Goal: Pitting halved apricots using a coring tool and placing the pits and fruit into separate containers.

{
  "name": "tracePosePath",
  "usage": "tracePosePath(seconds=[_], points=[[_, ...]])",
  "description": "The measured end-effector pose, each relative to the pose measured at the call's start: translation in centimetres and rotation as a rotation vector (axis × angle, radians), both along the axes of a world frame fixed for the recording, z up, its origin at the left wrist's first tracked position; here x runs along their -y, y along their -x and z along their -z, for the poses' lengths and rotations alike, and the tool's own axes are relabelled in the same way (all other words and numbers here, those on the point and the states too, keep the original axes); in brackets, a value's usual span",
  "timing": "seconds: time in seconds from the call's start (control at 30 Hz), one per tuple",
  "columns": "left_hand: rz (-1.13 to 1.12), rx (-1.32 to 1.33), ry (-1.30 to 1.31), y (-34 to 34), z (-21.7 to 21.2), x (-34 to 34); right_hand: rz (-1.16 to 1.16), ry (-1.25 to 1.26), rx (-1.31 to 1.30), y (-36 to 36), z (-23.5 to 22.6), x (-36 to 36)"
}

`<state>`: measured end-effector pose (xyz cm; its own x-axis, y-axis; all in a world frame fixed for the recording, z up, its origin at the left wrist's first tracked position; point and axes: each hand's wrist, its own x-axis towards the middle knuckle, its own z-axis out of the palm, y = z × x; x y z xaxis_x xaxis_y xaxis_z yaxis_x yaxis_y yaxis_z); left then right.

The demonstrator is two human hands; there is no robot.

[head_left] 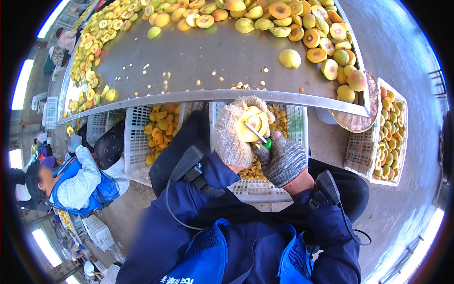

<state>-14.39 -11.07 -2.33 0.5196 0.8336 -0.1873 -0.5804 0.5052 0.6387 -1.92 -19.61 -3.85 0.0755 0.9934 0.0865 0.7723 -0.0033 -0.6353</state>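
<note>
Well, at the far left a co-worker [78, 177] in a blue vest and light sleeves sits by the metal table [198, 57], one hand [74, 141] raised just below its edge near a yellow piece of fruit. Along the table's left side runs a heap of cut yellow fruit [97, 40], which carries on across the far edge. Below, a white crate [135, 137] holds orange-yellow pieces. Pale kernels [165, 81] lie scattered over the bare metal above. Near the middle, in front of the table's near edge and over a second white crate [297, 123], the left hand [229, 135], in a beige knit glove, grips a yellow fruit half [249, 114] with its cut face up. Just right of it, the right hand [286, 162], in a grey striped glove, is closed around a green-handled tool [268, 144], whose metal blade lies across that cut face. Farther right, more halves crowd the table's corner, a wicker tray [366, 116] sits beside it, and another white crate [353, 154] is filled with greenish-yellow fruit [390, 137].
</note>
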Motion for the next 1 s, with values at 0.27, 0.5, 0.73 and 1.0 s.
tracePosePath(seconds=[0.27,0.5,0.73,1.0], points=[[0.006,-0.052,-0.035,0.1,0.6,0.2,-0.025,0.147,-0.162,0.4,1.5,-0.2],[0.009,-0.085,-0.051,0.1,1.5,0.4,-0.032,0.145,-0.425,0.8,2.3,-0.1],[0.049,-0.101,-0.089,0.1,2.0,-0.3,-0.053,0.244,-0.509,0.8,0.7,-0.4],[-0.010,-0.084,-0.087,-0.7,4.8,-0.4,0.121,0.023,-0.298,2.1,3.7,0.6]])
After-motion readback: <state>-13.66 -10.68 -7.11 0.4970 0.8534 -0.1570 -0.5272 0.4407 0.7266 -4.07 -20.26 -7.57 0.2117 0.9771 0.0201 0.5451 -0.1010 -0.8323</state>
